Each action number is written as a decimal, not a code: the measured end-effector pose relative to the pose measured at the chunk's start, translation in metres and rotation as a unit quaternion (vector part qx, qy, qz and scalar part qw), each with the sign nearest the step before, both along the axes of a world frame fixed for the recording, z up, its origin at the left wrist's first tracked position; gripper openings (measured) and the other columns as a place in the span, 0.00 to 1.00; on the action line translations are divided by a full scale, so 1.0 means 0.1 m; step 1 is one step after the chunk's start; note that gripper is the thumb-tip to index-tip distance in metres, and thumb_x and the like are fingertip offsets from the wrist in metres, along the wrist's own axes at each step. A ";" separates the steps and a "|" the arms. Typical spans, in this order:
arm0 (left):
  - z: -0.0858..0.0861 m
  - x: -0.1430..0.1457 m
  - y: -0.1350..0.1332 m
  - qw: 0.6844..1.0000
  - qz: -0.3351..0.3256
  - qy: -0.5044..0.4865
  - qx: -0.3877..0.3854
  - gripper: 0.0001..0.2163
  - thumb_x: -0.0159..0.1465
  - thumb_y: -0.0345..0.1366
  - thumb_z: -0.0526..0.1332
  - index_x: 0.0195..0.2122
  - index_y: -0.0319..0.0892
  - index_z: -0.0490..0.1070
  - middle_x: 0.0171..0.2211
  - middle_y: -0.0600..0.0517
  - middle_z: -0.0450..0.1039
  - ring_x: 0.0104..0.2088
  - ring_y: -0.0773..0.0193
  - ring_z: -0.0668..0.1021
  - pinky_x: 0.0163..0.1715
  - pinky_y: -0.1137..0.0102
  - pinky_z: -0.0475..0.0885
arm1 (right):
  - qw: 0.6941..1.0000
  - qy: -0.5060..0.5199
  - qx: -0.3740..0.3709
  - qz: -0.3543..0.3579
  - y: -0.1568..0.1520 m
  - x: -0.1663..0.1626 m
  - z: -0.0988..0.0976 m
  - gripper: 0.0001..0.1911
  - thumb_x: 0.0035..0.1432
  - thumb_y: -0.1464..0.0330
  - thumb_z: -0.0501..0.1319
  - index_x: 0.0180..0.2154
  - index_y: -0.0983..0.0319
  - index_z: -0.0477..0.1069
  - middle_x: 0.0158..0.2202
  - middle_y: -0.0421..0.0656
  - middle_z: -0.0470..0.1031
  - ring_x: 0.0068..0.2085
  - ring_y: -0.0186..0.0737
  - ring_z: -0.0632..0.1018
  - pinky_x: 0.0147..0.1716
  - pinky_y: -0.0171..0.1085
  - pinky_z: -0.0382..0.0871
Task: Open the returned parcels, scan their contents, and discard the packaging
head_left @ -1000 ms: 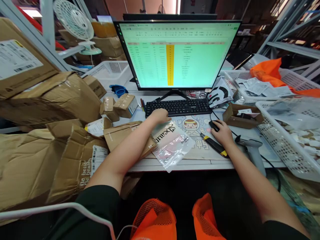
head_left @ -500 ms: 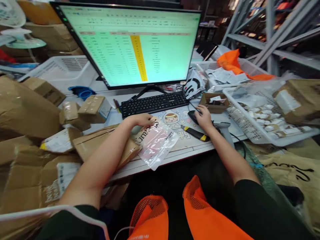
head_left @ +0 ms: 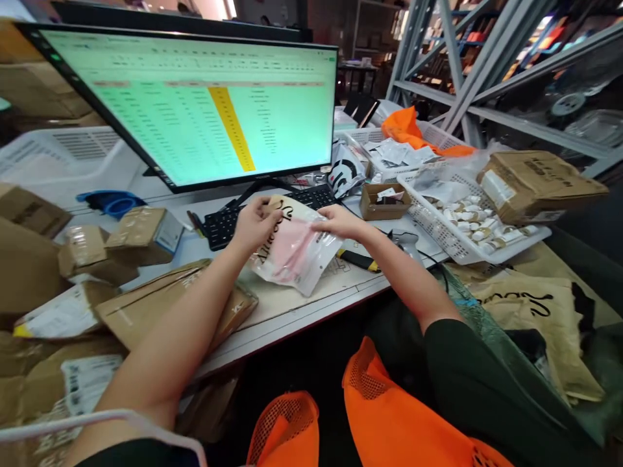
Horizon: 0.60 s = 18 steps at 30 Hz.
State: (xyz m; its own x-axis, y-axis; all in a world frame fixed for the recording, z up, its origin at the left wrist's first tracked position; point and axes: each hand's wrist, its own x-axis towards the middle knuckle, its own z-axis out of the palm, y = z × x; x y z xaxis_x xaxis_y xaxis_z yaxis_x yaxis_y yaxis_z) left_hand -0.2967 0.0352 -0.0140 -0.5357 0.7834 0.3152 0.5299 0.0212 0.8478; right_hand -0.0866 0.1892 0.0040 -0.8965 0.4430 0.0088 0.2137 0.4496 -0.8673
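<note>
Both my hands hold a clear plastic pouch point(head_left: 292, 250) with something pink inside and black lettering down its left side. My left hand point(head_left: 257, 224) is closed on its upper left edge, thumb on the front. At the upper right edge, my right hand point(head_left: 341, 222) pinches the plastic between thumb and fingers. The pouch is tilted over the front of the desk, partly covering the black keyboard point(head_left: 221, 225). Just right of it lies a yellow-and-black box cutter point(head_left: 357, 259). A grey handheld scanner point(head_left: 405, 243) lies partly hidden behind my right forearm.
A monitor point(head_left: 195, 123) stands behind the keyboard. Cardboard boxes point(head_left: 141, 237) and a flat carton point(head_left: 150, 298) crowd the left. On the right are a small open box point(head_left: 384, 202) and a white basket point(head_left: 431, 224) of small wrapped pieces, with a carton point(head_left: 540, 185) on its edge.
My right hand has left the mouse and moved left to grip the pouch. My left hand has lifted the pouch off the desk. The view has turned slightly right.
</note>
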 end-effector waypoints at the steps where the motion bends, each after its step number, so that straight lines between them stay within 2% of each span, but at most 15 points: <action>1: 0.00 -0.01 -0.01 0.998 -0.037 -0.032 -0.039 0.26 0.54 0.52 0.70 0.48 0.40 0.76 0.41 0.47 0.82 0.41 0.56 0.82 0.39 0.68 0.77 | 1.000 0.005 -0.008 -0.004 0.01 0.05 -0.01 0.19 0.53 0.57 0.69 0.39 0.66 0.81 0.35 0.41 0.79 0.38 0.41 0.76 0.37 0.35 0.65; 4: -0.02 -0.05 -0.04 0.969 -0.137 -0.118 -0.169 0.29 0.46 0.56 0.76 0.42 0.38 0.80 0.36 0.47 0.82 0.35 0.55 0.80 0.33 0.68 0.76 | 1.000 -0.006 -0.014 -0.003 0.03 0.15 -0.04 0.21 0.53 0.53 0.69 0.37 0.66 0.81 0.32 0.41 0.78 0.35 0.39 0.74 0.34 0.35 0.64; 6: -0.04 -0.06 -0.05 0.963 -0.148 -0.106 -0.198 0.28 0.45 0.58 0.77 0.36 0.37 0.81 0.30 0.49 0.80 0.30 0.59 0.77 0.29 0.69 0.72 | 0.999 -0.023 -0.026 0.007 0.01 0.20 -0.05 0.22 0.52 0.53 0.68 0.38 0.66 0.82 0.32 0.41 0.78 0.34 0.39 0.75 0.33 0.35 0.65; 9: -0.03 -0.02 -0.05 0.975 -0.140 -0.034 -0.170 0.24 0.49 0.57 0.74 0.32 0.38 0.83 0.25 0.52 0.75 0.26 0.64 0.72 0.25 0.72 0.64 | 0.995 -0.062 -0.069 0.028 0.00 0.23 -0.04 0.22 0.47 0.55 0.72 0.39 0.64 0.83 0.33 0.41 0.80 0.34 0.40 0.76 0.32 0.34 0.66; 13: 0.04 0.10 -0.03 0.976 -0.161 0.017 -0.147 0.25 0.53 0.56 0.70 0.41 0.39 0.87 0.26 0.53 0.77 0.26 0.66 0.69 0.25 0.72 0.61 | 0.988 -0.103 -0.109 0.022 0.01 0.19 -0.08 0.21 0.41 0.56 0.77 0.33 0.63 0.81 0.29 0.40 0.78 0.31 0.39 0.75 0.32 0.35 0.68; 15: 0.07 0.14 -0.03 0.976 -0.154 0.047 -0.145 0.25 0.54 0.57 0.68 0.39 0.40 0.87 0.24 0.53 0.76 0.25 0.66 0.68 0.24 0.72 0.60 | 0.993 -0.086 -0.084 0.002 0.02 0.15 -0.12 0.21 0.42 0.55 0.77 0.32 0.64 0.80 0.28 0.39 0.77 0.32 0.38 0.74 0.33 0.35 0.68; 18: 0.13 0.21 -0.04 0.976 -0.141 0.106 -0.128 0.20 0.53 0.56 0.66 0.32 0.44 0.85 0.24 0.53 0.78 0.26 0.62 0.73 0.27 0.72 0.62 | 0.997 -0.061 -0.034 -0.039 0.01 0.13 -0.15 0.16 0.51 0.58 0.73 0.33 0.65 0.80 0.27 0.38 0.76 0.33 0.37 0.75 0.33 0.33 0.66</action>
State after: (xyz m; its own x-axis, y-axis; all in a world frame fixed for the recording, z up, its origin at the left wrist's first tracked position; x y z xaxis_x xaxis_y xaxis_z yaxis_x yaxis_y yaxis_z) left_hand -0.2759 0.0317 -0.0011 -0.2325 0.9577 0.1693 0.7078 0.0473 0.7048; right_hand -0.0735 0.1903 -0.0109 -0.8516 0.5075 -0.1313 0.3518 0.3677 -0.8608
